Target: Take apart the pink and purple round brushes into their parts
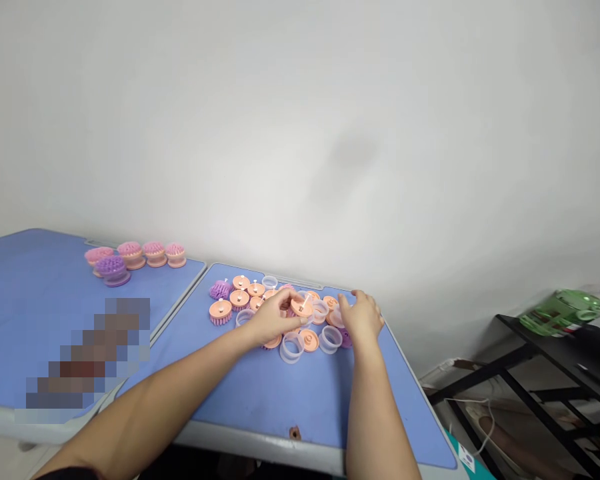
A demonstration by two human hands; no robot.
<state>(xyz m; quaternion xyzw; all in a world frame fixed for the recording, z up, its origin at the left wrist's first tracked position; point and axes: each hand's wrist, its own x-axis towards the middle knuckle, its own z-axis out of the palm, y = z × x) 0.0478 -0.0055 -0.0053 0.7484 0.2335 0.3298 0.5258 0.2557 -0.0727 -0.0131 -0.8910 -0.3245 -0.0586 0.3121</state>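
My left hand (275,316) is closed on a peach round brush head (303,306), with a white post standing up from its flat side. My right hand (363,318) is over the right end of the pile, thumb and fingers apart; its fingertips are partly hidden. Close by it are a clear plastic ring (331,340) and a purple bristled piece (347,339). Between the hands lie another clear ring (292,347) and a peach disc cap (309,340). Several peach brush heads (221,310) lie bristles down to the left, beside a purple brush head (221,289).
On the left blue table (40,287) stand several pink brushes (155,253) and a purple brush (113,270). A pixelated patch covers part of that table. A white wall rises behind. At right, a black rack (535,353) bears a green bottle (563,311).
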